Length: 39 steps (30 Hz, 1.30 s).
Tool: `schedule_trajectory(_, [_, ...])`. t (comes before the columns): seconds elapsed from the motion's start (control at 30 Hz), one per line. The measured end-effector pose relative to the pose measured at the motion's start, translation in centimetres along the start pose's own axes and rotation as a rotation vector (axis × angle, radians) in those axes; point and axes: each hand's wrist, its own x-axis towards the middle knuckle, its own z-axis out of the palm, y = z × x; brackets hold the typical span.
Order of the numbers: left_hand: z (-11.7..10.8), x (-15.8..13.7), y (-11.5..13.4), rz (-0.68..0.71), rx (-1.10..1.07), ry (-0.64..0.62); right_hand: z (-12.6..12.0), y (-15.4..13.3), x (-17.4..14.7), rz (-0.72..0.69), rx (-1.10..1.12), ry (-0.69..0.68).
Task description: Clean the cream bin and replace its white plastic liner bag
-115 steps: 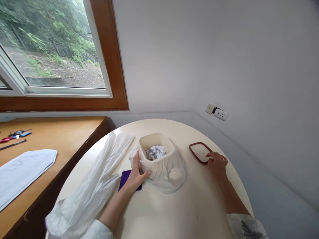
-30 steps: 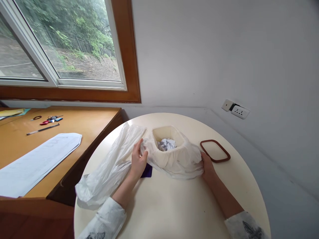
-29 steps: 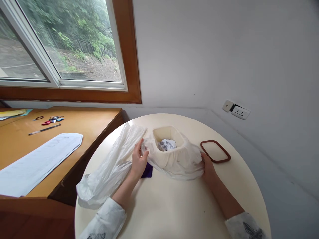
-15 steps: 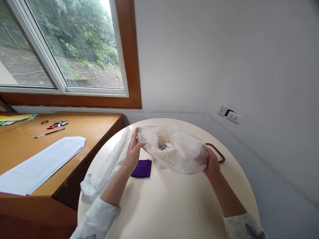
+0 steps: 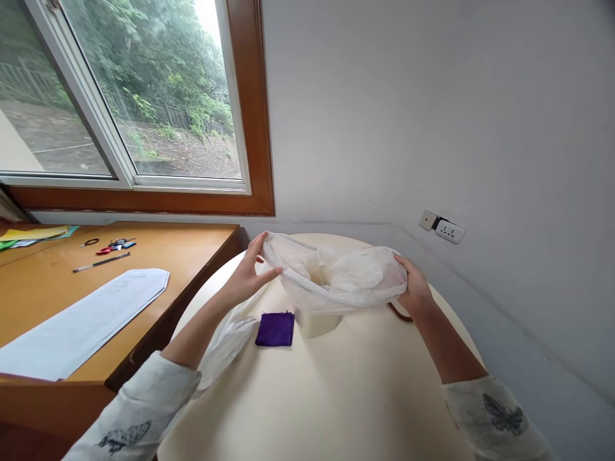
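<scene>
"What lies nearest us?"
"A purple cloth (image 5: 275,330), on the table (image 5: 298,403), left of the bin (image 5: 318,324)."
"And our hands?"
"Above the table, our left grip (image 5: 246,272) and right grip (image 5: 417,288) are clamped on the rim of the raised white bag (image 5: 336,296), which hides the bin's upper part."
"Farther off?"
"The window (image 5: 168,83), far left."

Pale walls (image 5: 365,109) rise beyond the far edge of the round cream tabletop (image 5: 307,397). Past its far right edge, a white socket (image 5: 450,232) sits on the wall. Off the left edge stands a wooden desk (image 5: 192,250), beneath a brown-framed window (image 5: 102,128) showing trees (image 5: 163,57) in daylight.
</scene>
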Motion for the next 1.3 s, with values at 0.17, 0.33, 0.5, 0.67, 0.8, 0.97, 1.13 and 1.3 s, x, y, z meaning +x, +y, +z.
schedule_trajectory(0.17, [-1.9, 1.1, -0.3, 0.084, 0.220, -0.098, 1.0, -1.3, 1.2, -0.095, -0.083, -0.001])
schedule_trajectory(0.33, [-2.5, 2.5, -1.0, 0.157, 0.379, -0.103, 2.6, -1.9, 2.0, -0.079, -0.107, -0.007])
schedule_trajectory(0.5, [-3.9, 3.3, -0.7, 0.274, 0.532, -0.069, 3.0, -3.5, 1.0, -0.116, -0.107, -0.143])
schedule_trajectory(0.67, [-5.9, 3.7, -0.8, 0.269, 0.560, 0.021, 1.4, -5.0, -0.1, -0.120, -0.148, -0.221])
schedule_trajectory(0.8, [-6.9, 3.7, -0.3, 0.197, 0.572, 0.163, 0.3, -6.2, -1.0, -0.138, -0.142, -0.202])
schedule_trajectory(0.97, [-7.0, 3.8, 1.5, -0.018, 0.362, 0.307, 0.6, -8.6, -2.7, -0.122, -0.431, -0.381])
schedule_trajectory(1.13, [-6.1, 4.7, 3.0, -0.139, -0.330, 0.362, 1.5, -10.2, -3.7, -0.061, -0.896, -0.471])
schedule_trajectory(1.3, [-4.2, 6.3, 5.0, -0.223, -0.797, 0.195, 3.5, -9.3, -2.3, -0.342, -0.864, -0.346])
